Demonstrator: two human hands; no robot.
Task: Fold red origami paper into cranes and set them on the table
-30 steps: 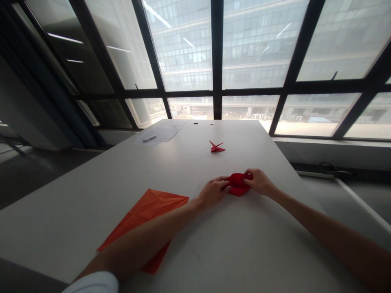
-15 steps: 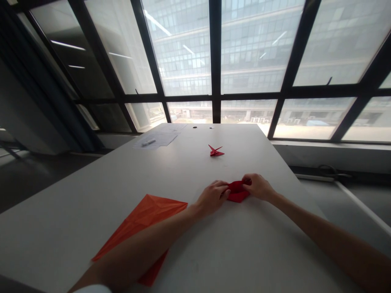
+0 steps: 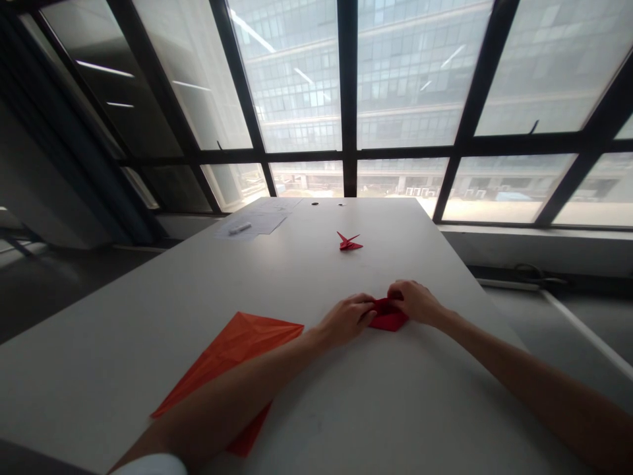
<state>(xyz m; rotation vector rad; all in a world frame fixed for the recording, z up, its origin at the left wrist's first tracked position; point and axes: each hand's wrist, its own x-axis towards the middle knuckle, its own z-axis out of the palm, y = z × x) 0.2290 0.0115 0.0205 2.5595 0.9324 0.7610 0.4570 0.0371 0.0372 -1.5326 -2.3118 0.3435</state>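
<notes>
A folded piece of red origami paper (image 3: 390, 321) lies on the white table between my hands. My left hand (image 3: 350, 318) grips its left corner, thumb near the front and fingers behind. With its fingers bent, my right hand (image 3: 414, 301) pinches the upper right part of the paper. A dark hollow shows between the paper's layers; the fingertips partly hide its back edge. Under my left forearm spreads a creased sheet of orange paper (image 3: 237, 343), partly covered by the arm. Farther off stands a small red folded paper figure (image 3: 349, 243) with pointed tips.
White printed sheets (image 3: 270, 223) with a white marker-like stick (image 3: 240, 228) on them lie at the table's far left. Two small dark spots mark the far end of the white table (image 3: 158, 310). Large windows rise beyond it.
My right hand has shifted slightly left, toward my left hand. The red paper's upper edge is drawn in lower and its front point sits a little farther right.
</notes>
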